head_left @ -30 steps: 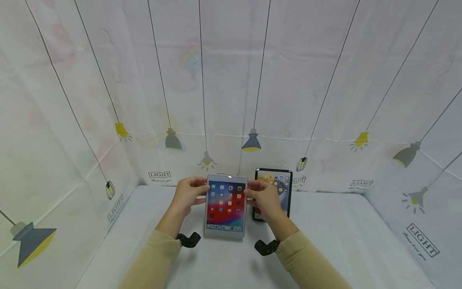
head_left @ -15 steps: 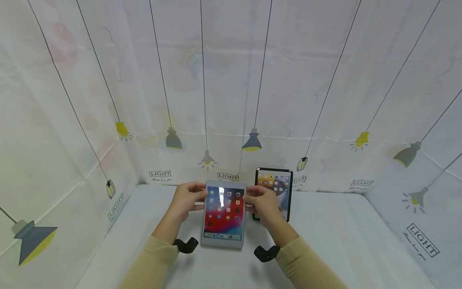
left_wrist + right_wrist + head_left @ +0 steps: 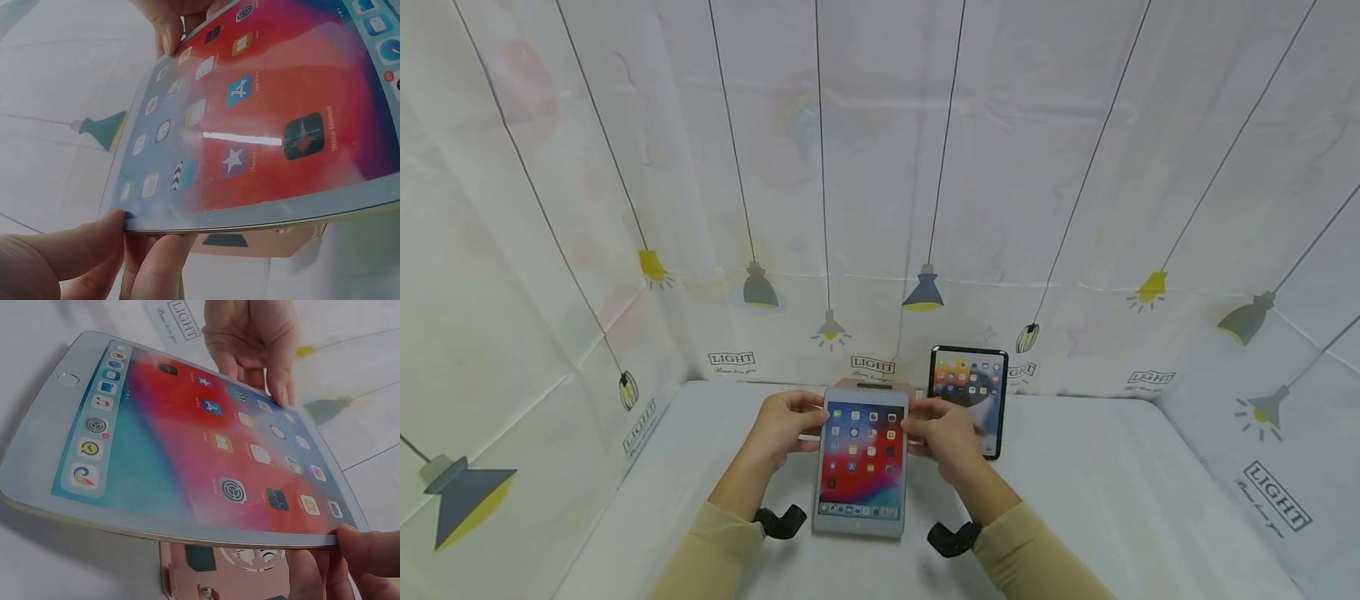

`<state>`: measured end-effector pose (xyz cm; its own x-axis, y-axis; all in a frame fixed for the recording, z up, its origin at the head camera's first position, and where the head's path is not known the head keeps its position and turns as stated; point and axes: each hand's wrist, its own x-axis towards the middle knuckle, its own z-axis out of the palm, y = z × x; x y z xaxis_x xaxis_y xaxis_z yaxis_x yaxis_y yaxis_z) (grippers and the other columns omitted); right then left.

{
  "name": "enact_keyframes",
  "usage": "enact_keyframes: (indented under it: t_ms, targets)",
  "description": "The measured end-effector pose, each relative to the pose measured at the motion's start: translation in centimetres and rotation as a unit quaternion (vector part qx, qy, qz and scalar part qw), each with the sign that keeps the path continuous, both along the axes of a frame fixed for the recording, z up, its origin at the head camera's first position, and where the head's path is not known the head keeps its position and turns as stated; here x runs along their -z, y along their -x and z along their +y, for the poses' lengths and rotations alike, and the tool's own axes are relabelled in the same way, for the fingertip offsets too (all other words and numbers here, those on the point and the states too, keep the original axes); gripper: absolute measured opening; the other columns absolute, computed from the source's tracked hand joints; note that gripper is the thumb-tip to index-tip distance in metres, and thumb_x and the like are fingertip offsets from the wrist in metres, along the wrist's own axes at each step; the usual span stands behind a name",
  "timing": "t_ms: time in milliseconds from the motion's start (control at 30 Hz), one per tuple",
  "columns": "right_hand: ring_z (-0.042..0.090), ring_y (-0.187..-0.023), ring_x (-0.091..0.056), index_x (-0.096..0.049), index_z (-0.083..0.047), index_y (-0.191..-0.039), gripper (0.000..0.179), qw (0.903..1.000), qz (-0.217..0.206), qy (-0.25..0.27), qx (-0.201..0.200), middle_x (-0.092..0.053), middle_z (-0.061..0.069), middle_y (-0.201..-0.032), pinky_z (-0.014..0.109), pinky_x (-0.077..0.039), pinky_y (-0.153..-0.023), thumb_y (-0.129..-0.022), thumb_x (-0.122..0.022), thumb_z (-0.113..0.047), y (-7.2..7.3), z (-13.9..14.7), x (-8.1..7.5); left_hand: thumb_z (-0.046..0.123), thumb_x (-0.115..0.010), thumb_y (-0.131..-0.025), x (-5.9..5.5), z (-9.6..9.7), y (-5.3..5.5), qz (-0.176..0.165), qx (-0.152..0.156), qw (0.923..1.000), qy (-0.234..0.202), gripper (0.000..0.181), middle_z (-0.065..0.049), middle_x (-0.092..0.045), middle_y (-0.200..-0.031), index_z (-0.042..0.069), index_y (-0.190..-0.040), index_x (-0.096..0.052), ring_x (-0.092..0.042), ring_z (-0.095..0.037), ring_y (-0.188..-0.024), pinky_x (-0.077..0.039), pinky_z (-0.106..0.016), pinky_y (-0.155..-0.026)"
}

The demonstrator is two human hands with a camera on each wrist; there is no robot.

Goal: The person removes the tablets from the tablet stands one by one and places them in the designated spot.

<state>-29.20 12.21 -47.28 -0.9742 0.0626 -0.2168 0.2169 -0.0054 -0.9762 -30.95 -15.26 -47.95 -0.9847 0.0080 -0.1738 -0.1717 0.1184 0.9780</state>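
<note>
The white-covered table (image 3: 1075,483) carries a pink stand (image 3: 234,581) and, toward the back, a black-framed tablet (image 3: 968,400)

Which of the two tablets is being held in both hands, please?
The white-framed tablet, pinched by the left hand and right hand; the black-framed tablet behind is held by neither.

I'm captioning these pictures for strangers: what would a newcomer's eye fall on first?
Likely the white tablet, showing bright red and blue in the head view's lower middle, pinched at its upper sides by the left hand and the right hand. Next might come the black-framed tablet, partly behind the right hand, and the pink stand-like object partly hidden behind the white tablet.
</note>
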Motion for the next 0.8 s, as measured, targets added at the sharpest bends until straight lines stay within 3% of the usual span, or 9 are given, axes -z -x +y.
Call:
enact_keyframes:
  t_ms: [400, 800]
  targets:
    - [0.020, -0.081, -0.079, -0.076, -0.005, -0.122, 0.029, 0.9998, -0.018, -0.006, -0.004, -0.078, 0.013, -0.106, 0.033, -0.068, -0.068, -0.093, -0.081, -0.006, -0.7, 0.3, 1.3, 0.010, -0.078, -0.097, 0.6, 0.0, -0.9, -0.015, 0.025, 0.9996, -0.006, 0.020, -0.011, -0.077, -0.098, 0.006, -0.116, -0.076, -0.077, -0.021, -0.081, -0.069, -0.039, -0.068]
    - [0.022, -0.086, -0.079, -0.075, -0.008, -0.125, 0.030, 0.9990, -0.036, -0.004, -0.025, -0.079, 0.013, -0.113, 0.032, -0.068, -0.073, -0.096, -0.081, -0.014, -2.3, 0.2, 2.3, 0.011, -0.075, -0.099, 1.8, -0.2, -2.1, -0.027, 0.036, 0.9988, 0.019, 0.018, -0.012, -0.075, -0.097, 0.006, -0.115, -0.072, -0.075, -0.023, -0.078, -0.069, -0.037, -0.067]
